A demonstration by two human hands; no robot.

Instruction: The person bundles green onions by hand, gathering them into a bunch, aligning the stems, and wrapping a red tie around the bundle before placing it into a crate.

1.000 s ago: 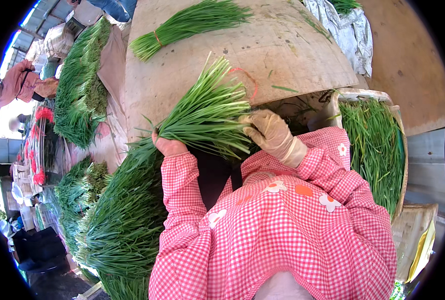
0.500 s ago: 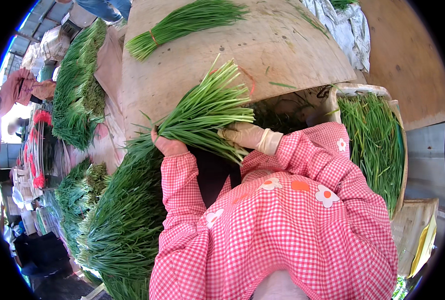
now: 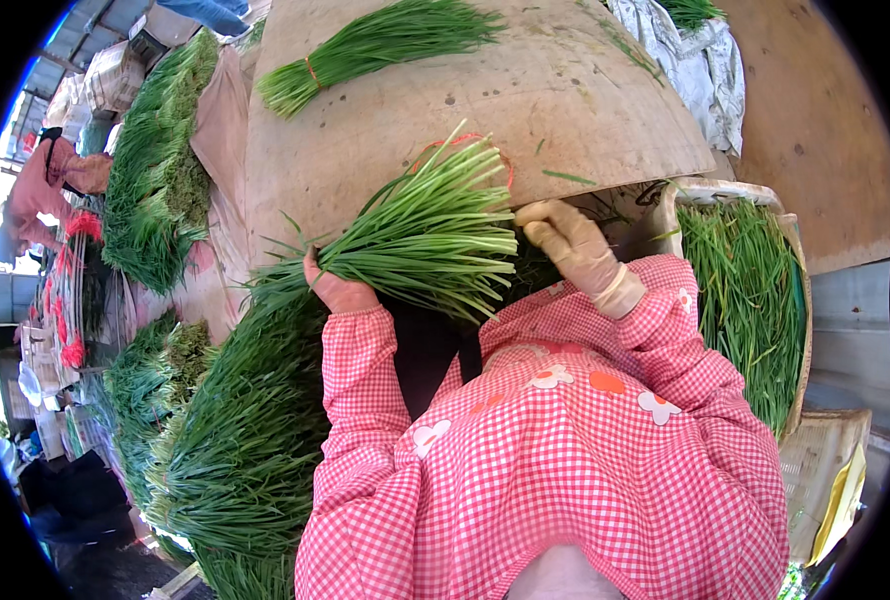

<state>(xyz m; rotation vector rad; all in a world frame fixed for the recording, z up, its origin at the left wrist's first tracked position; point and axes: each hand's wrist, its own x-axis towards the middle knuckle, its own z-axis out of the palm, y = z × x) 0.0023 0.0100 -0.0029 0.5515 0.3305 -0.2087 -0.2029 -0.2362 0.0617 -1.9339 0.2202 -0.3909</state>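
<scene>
A tan surface (image 3: 605,120) spans the top centre of the frame. A heap of greens (image 3: 255,440) fills the lower left, and a white-rimmed crate (image 3: 730,187) of leaves stands at right. A tied bundle (image 3: 390,45) lies near the top edge. At centre is a bunch of green stalks (image 3: 435,225), long axis slanting slightly, pale cut ends fanning to the right and upper right, leaves trailing lower left. The gloved right hand (image 3: 573,250), fingers bent, is just beside those ends; whether it pinches a stalk I cannot tell. The bare left hand (image 3: 340,288) is closed around the leafy part. A red band (image 3: 475,138) loops behind the ends.
</scene>
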